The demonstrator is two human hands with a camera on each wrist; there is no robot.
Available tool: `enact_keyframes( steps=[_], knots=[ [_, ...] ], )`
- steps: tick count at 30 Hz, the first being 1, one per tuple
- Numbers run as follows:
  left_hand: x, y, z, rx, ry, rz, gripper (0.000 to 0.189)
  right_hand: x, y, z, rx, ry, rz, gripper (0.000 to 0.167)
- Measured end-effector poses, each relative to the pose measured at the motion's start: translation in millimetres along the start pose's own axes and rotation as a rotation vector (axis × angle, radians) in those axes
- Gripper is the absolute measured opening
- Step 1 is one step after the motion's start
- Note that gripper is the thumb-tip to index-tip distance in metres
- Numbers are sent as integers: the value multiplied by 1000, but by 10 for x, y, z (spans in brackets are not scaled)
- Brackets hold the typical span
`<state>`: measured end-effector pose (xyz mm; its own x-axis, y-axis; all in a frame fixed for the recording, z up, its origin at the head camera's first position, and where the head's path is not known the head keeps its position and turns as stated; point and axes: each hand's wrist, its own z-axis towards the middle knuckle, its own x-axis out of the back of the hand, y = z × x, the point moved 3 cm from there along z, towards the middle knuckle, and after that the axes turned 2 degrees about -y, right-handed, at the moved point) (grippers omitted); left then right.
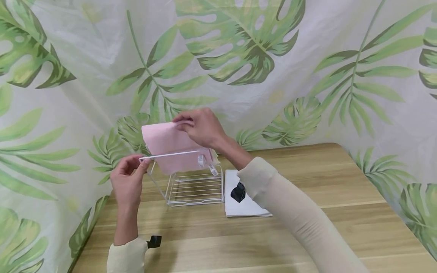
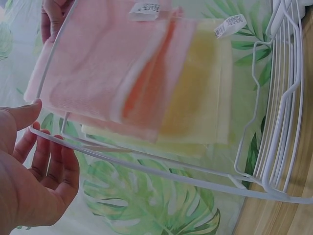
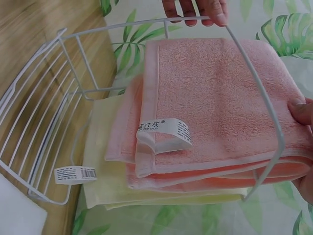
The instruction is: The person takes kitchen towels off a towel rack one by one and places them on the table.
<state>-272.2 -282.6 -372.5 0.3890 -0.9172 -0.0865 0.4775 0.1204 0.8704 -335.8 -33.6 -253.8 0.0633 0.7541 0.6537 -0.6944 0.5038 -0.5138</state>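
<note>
A folded pink towel (image 1: 164, 138) with a white tag is draped at the top of a white wire rack (image 1: 196, 203). My right hand (image 1: 203, 128) pinches the towel's upper fold between thumb and fingers. My left hand (image 1: 129, 178) holds the left end of the rack's front top rail with thumb and fingertips. Behind the pink towel hangs a yellow towel (image 3: 102, 139), which also carries a white tag (image 3: 76, 175). From the head the yellow one is mostly hidden. The lower part of the pink towel hangs above the rack's wire shelf.
A folded white cloth (image 1: 235, 206) lies on the wooden table (image 1: 307, 227) just right of the rack. A leaf-patterned curtain (image 1: 273, 94) rises behind the table and along its left side. Black wrist mounts (image 1: 154, 241) stick out from both sleeves.
</note>
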Motion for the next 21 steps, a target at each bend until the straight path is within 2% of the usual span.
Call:
enact_keyframes(
  steps=[5, 12, 21],
  knots=[
    [-2, 1, -1, 6, 4, -18, 23, 86, -81, 39, 14, 25, 57, 15],
    [-2, 9, -16, 10, 7, -36, 23, 290, -221, 106, 74, 127, 155, 12],
    [7, 14, -41, 8, 15, -13, 24, 504, -330, 140, 89, 186, 186, 14]
  ],
)
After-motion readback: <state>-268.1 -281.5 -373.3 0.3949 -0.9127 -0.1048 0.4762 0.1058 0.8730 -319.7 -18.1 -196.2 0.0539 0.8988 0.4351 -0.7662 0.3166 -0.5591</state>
